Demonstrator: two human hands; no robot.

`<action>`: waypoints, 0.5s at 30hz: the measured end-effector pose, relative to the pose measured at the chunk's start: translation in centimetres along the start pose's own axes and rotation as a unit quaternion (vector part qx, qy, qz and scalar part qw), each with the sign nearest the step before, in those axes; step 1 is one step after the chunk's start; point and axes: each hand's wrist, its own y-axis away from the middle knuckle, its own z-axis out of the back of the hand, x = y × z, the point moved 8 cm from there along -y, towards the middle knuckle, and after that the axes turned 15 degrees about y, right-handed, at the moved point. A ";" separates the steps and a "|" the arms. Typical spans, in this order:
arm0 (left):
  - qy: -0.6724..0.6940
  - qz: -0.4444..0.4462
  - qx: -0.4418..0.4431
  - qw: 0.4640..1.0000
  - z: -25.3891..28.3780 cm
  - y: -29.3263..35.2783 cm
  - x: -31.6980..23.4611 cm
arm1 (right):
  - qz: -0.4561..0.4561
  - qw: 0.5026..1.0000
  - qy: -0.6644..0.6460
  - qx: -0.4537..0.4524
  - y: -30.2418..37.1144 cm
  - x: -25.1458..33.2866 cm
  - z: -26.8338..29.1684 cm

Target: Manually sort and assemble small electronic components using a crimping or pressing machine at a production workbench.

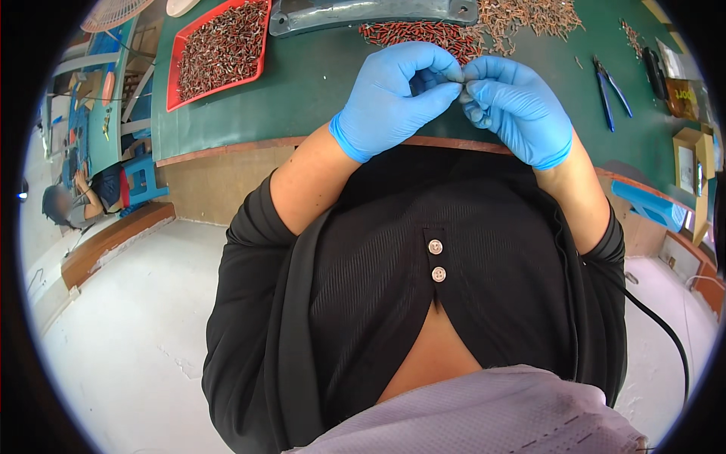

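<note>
Both my hands wear blue gloves and meet fingertip to fingertip above the near edge of the green table. My left hand (397, 94) pinches with thumb and forefinger, and my right hand (522, 106) does the same right beside it. Whatever lies between the fingertips is too small and covered to make out. Just beyond my hands is a loose pile of small red and dark parts (408, 32). To its right spreads a heap of small tan, copper-coloured parts (529, 19).
A red tray (172, 76) full of small red and silver parts stands at the left. A grey metal bar (363, 17) lies at the back. Blue-handled pliers (607, 94) rest at the right, near a cardboard box (699, 163). Another person (72, 204) sits far left.
</note>
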 end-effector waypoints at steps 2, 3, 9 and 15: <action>0.020 0.015 -0.010 1.000 0.1 0.3 0.4 | 0.016 0.985 0.152 -0.084 0.4 0.9 0.3; 0.042 0.029 -0.018 0.999 0.1 0.3 0.5 | 0.015 0.985 0.153 -0.084 0.4 1.0 0.4; 0.101 0.067 -0.062 0.991 0.9 0.5 1.0 | 0.042 0.959 0.265 -0.092 0.2 1.3 0.1; -0.196 0.056 -0.153 0.967 8.7 -0.1 1.8 | 0.075 0.891 0.414 -0.167 -0.6 1.4 2.0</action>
